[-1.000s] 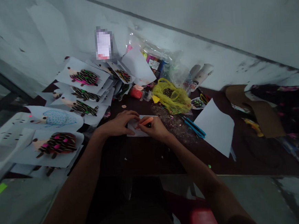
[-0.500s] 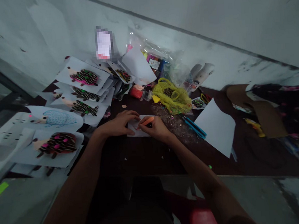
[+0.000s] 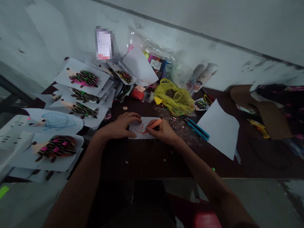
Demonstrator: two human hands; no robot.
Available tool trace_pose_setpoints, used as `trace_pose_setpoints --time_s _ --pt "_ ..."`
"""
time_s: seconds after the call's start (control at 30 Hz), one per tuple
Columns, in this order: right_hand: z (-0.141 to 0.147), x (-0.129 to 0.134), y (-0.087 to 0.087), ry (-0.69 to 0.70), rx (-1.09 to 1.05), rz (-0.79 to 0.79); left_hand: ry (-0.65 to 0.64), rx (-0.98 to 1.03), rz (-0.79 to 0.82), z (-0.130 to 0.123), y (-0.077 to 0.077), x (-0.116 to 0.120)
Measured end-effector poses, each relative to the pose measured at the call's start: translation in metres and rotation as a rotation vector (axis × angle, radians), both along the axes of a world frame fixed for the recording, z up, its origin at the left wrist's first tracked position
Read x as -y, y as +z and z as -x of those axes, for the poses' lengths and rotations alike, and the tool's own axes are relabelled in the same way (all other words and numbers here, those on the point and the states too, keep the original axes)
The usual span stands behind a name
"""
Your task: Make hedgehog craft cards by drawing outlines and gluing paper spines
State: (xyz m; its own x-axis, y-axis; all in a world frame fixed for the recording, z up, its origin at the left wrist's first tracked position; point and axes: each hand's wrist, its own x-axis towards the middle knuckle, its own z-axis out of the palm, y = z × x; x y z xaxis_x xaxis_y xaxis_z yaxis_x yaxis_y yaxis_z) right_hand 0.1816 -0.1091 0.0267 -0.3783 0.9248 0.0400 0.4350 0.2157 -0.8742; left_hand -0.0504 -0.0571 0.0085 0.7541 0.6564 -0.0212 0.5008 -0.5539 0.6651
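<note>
Near the middle of a dark wooden tabletop [image 3: 135, 164], seen from a camera on the person's head, two bare forearms reach in from the near edge. The left hand [image 3: 120, 127] lies open and flat, fingers slightly spread, pressing on the left part of a small white card [image 3: 135, 133] and gripping nothing. The right hand [image 3: 164, 131] curls closed around an orange marker [image 3: 155, 123] at the card's right end, next to thin orange lines [image 3: 142, 127] drawn on the card (the fingers hide the marker's tip).

To the left, overlapping sheets carry hedgehog pictures [image 3: 83, 79] with dark spines and pink and green dots, and nearer lies a pale blue hedgehog drawing [image 3: 57, 120]. At the far side, a clear plastic bag [image 3: 158, 57] of colored packets leans against the wall beside a blurred, pixelated patch [image 3: 104, 44]. A crumpled yellow plastic bag [image 3: 174, 98] sits just in front of it. To the right, blue-handled scissors [image 3: 197, 129] lie just beside a blank white sheet [image 3: 219, 129].
</note>
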Motion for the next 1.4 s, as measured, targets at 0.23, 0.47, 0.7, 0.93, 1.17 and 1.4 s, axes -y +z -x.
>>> trace_pose_setpoints --time_s 0.23,0.47,0.7,0.93,1.17,1.4 --pt "-0.004 -0.002 -0.003 -0.004 0.022 0.019 0.003 0.002 -0.003 0.0 0.001 0.001" --pt "-0.004 -0.002 0.002 -0.014 0.05 0.028 0.004 -0.022 0.006 -0.001 0.005 0.002" --pt "0.001 -0.008 -0.001 0.016 0.07 -0.013 -0.001 -0.001 -0.007 0.0 0.002 0.001" --pt "0.017 -0.013 -0.002 0.079 0.057 -0.027 0.005 -0.007 -0.016 -0.001 0.005 0.002" --pt "0.023 -0.019 -0.011 -0.057 -0.042 -0.081 0.008 -0.019 -0.015 0.001 0.006 0.003" --pt "0.006 -0.018 -0.01 -0.194 -0.212 -0.13 0.167 0.258 0.005 -0.003 0.007 0.002"
